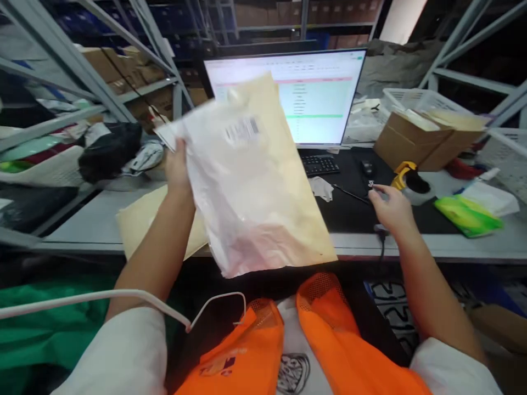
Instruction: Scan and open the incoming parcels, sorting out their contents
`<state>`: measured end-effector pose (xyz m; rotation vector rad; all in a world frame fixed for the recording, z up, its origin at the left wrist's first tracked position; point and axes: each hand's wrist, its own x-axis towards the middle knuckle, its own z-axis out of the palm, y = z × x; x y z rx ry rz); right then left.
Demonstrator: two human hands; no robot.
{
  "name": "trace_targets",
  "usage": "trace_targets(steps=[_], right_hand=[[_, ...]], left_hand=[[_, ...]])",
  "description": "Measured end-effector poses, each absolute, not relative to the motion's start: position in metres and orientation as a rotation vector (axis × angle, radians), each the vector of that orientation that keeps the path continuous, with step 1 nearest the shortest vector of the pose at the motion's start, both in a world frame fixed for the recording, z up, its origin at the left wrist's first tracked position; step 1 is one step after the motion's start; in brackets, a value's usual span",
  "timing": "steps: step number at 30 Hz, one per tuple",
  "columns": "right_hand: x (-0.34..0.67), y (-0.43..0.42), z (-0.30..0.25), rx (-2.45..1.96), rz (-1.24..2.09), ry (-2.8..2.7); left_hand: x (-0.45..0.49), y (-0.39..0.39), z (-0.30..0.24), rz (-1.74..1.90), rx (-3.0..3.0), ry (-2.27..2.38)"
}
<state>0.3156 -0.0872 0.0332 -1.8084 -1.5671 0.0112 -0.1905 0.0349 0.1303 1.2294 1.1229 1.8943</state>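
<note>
The left hand [178, 164] holds a clear plastic mailer bag [242, 181] by its upper left edge, grip pinching it, the bag lifted and tilted above the table [102, 219]. A barcode label [242, 130] sits up and to the right of that grip. A tan envelope [140, 219] lies on the table just below the grip. Behind the bag glows a monitor [321, 93], with a keyboard [321, 164] below it. The right hand [391, 206] rests on the black mat [349, 203], fingers loosely spread, just beside a yellow barcode scanner [405, 174].
</note>
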Motion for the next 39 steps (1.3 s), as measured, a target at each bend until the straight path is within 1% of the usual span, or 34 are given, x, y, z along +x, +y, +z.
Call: trace_targets(steps=[2,4,6,8,12,15,19,21,23,26,29,33,37,39], right_hand=[[0.365,-0.107,0.009,-2.063,0.023,-1.506],[0.398,-0.122,-0.015,-2.283,0.171,-1.465],[0.414,-0.129,-0.035,-2.405,0.338,-1.428],[0.418,-0.126,-0.046,-2.446,0.394,-1.398],[0.413,-0.096,-0.048,-2.450,0.369,-1.368],[0.406,-0.076,-0.041,-2.397,0.423,-1.186],[0.382,-0.081,-0.021,-1.957,0.701,-0.963],[0.359,-0.089,-0.003,-1.685,0.885,-0.959],[0.331,-0.094,0.017,-1.538,1.059,-1.043],[0.286,-0.092,0.045,-1.545,1.216,-1.218],[0.254,-0.086,0.056,-1.717,1.212,-1.406],[0.245,-0.086,0.053,-1.797,1.159,-1.501],[0.260,-0.099,0.042,-1.827,1.146,-1.410],[0.270,-0.106,0.035,-1.853,1.154,-1.328]], left_hand=[[-0.176,0.043,0.075,1.725,1.169,1.255],[-0.173,0.048,0.032,1.479,1.166,1.539],[-0.177,0.052,0.004,1.311,1.195,1.739],[-0.182,0.055,-0.007,1.272,1.232,1.805],[-0.189,0.057,-0.004,1.264,1.341,1.863],[-0.191,0.055,0.000,1.305,1.539,1.911],[-0.187,0.042,0.007,1.391,1.985,1.816],[-0.181,0.036,0.015,1.379,2.132,1.748],[-0.171,0.032,0.026,1.326,2.259,1.695],[-0.154,0.035,0.037,1.215,2.401,1.621],[-0.147,0.046,0.033,1.100,2.474,1.550],[-0.168,0.058,0.014,1.007,2.353,1.547],[-0.202,0.056,-0.002,1.041,1.897,1.789],[-0.211,0.051,-0.007,1.009,1.647,1.794]])
